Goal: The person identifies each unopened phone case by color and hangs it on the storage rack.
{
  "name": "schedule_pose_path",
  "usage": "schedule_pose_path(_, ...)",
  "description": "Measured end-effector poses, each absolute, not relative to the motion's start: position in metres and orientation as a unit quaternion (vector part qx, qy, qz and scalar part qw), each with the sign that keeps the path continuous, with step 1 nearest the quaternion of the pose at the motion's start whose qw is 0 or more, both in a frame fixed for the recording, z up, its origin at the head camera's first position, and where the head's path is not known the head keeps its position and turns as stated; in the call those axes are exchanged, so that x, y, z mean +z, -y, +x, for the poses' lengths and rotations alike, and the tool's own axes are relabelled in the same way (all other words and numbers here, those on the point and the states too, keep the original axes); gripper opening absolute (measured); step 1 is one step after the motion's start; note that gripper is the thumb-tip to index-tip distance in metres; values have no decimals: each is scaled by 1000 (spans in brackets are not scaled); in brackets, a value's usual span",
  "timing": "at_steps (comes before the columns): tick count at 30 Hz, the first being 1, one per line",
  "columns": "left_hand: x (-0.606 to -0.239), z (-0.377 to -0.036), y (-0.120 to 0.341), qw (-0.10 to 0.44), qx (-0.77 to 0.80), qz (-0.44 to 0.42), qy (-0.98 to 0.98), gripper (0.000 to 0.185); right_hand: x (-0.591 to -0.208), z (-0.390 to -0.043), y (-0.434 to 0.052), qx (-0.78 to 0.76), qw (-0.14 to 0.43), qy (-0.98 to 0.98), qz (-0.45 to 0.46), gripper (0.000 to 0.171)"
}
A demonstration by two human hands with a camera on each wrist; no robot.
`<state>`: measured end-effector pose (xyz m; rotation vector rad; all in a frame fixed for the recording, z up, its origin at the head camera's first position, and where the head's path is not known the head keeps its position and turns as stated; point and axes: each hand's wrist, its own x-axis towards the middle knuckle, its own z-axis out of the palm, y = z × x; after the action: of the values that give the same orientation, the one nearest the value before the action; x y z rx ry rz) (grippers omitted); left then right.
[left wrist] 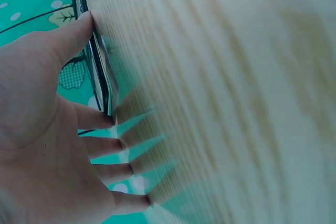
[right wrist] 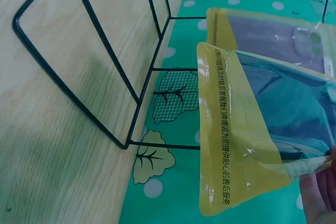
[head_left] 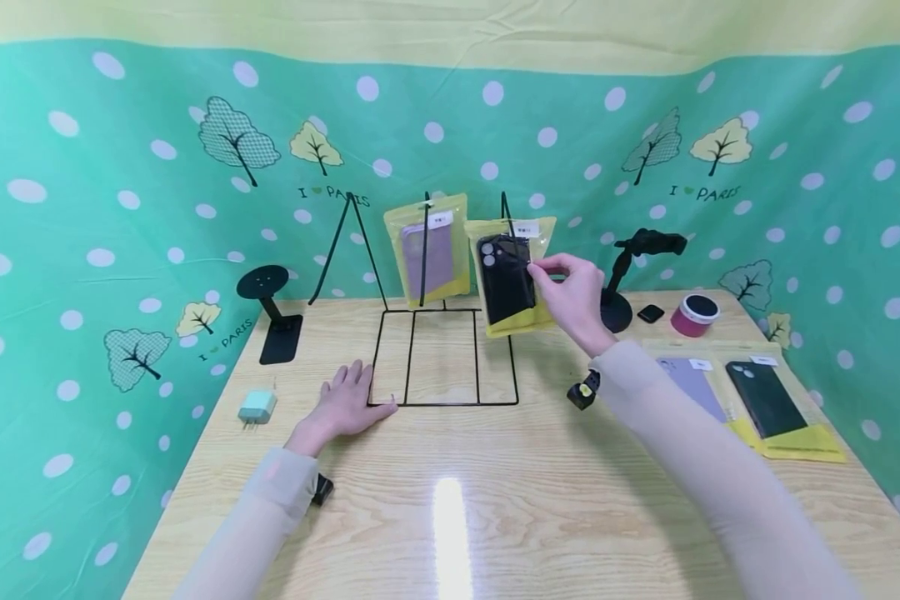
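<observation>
A black wire display rack (head_left: 442,358) stands on the wooden table (head_left: 540,500). Two yellow bags hang on it: one with a purple phone case (head_left: 427,250), one with a black phone case (head_left: 506,283). My right hand (head_left: 537,267) pinches the black case bag at its upper right edge. In the right wrist view that bag (right wrist: 247,135) fills the middle, the purple one (right wrist: 273,32) lies behind it, and my fingertips (right wrist: 321,192) show at the bottom right. My left hand (head_left: 354,385) lies flat on the table, thumb against the rack's front left corner (left wrist: 100,72).
A black round stand (head_left: 270,312) and a mint charger (head_left: 257,407) sit at the left. On the right are a black gooseneck holder (head_left: 630,267), a pink round tin (head_left: 694,315) and two more bagged cases (head_left: 768,404) lying flat. A spotted green cloth backs the table.
</observation>
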<state>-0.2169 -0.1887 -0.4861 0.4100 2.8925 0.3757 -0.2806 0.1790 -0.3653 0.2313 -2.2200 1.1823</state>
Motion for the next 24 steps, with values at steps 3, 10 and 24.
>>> schedule_pose_path(3,-487,-217,189,101,127,135,-977,94,-365,-288,-177,445,300,840,79,16)
schedule_pose_path(10,-488,-218,188,94,126,137,-978,93,-361,-302,-175,451,286,844,56,18)
schedule_pose_path(24,-485,-217,188,95,124,140,-978,93,-360,-318,-175,460,259,849,24,21)
